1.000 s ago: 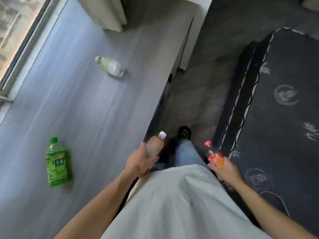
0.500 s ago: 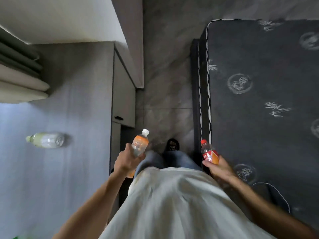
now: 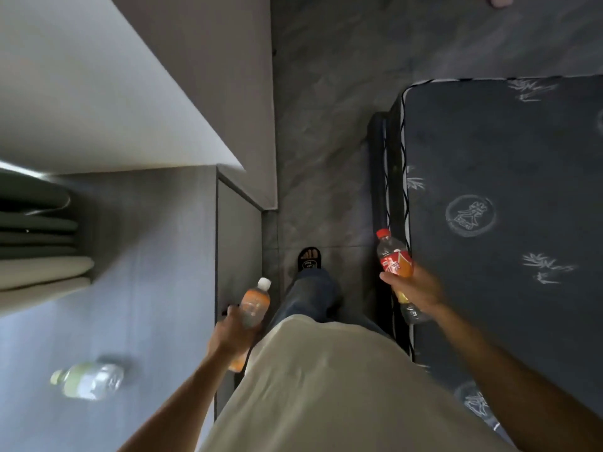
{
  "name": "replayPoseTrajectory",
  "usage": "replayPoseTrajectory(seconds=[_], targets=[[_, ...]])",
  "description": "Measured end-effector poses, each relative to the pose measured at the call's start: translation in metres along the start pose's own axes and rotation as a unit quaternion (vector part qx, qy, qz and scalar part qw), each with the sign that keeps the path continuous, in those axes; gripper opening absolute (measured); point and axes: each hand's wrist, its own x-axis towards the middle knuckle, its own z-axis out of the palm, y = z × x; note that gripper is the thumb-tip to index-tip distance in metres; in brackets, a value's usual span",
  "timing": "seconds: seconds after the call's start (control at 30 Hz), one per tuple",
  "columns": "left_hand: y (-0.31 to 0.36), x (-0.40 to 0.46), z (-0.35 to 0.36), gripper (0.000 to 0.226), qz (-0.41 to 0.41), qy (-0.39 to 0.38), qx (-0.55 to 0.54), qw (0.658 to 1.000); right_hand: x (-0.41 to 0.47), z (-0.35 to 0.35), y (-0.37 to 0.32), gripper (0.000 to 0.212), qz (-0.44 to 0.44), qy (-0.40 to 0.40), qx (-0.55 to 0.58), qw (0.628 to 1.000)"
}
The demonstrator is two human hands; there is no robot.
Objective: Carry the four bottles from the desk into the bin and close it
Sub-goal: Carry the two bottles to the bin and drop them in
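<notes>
My left hand [image 3: 230, 336] grips an orange-labelled bottle with a white cap [image 3: 254, 303], held beside the desk's right edge. My right hand [image 3: 414, 290] grips a red-capped bottle with a red and orange label [image 3: 393, 259], held over the mattress edge. A pale green bottle [image 3: 88, 380] lies on its side on the grey desk [image 3: 146, 256] at the lower left. The green tea bottle and the bin are out of view.
A dark mattress with white patterns [image 3: 505, 207] fills the right side. A narrow strip of grey floor [image 3: 326, 141] runs between desk and mattress, with my sandalled foot [image 3: 309, 257] on it. A white wall corner [image 3: 130, 93] and folded curtains [image 3: 39, 249] stand at the left.
The view has swung right and forward away from the desk. The green tea bottle has left the view and the pale green bottle has slid to the lower left. Both hands still hold their bottles.
</notes>
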Motion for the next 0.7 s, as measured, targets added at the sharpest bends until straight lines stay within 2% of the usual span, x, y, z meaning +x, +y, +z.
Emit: replayPoseTrajectory(seconds=[0.1, 0.2, 0.33, 0.37, 0.4, 0.47, 0.53, 0.7], targets=[[0.062, 0.034, -0.045, 0.079, 0.038, -0.002, 0.004, 0.999, 0.023, -0.013, -0.025, 0.067, 0.053, 0.013, -0.005, 0.999], [0.124, 0.066, -0.087, 0.075, 0.066, 0.002, -0.003, 0.998, 0.033, -0.021, -0.033, 0.060, 0.072, 0.033, -0.002, 0.997], [0.214, 0.105, -0.135, 0.067, 0.117, -0.008, -0.015, 0.993, 0.043, -0.046, -0.031, 0.071, 0.096, -0.042, 0.034, 0.994], [0.236, 0.115, -0.147, 0.067, 0.123, -0.005, -0.021, 0.992, 0.049, -0.053, -0.033, 0.071, 0.104, -0.040, 0.029, 0.993], [0.256, 0.124, -0.157, 0.068, 0.123, -0.003, -0.031, 0.992, 0.055, -0.059, -0.036, 0.068, 0.111, -0.020, 0.026, 0.993], [0.292, 0.143, -0.176, 0.072, 0.117, -0.001, -0.047, 0.992, 0.075, -0.072, -0.044, 0.047, 0.131, 0.017, 0.035, 0.991], [0.322, 0.161, -0.191, 0.077, 0.109, -0.002, -0.050, 0.993, 0.098, -0.092, -0.063, 0.037, 0.133, 0.003, 0.029, 0.991], [0.363, 0.192, -0.222, 0.074, 0.058, 0.017, -0.008, 0.998, 0.167, -0.146, -0.131, 0.058, 0.112, -0.008, -0.024, 0.993]])
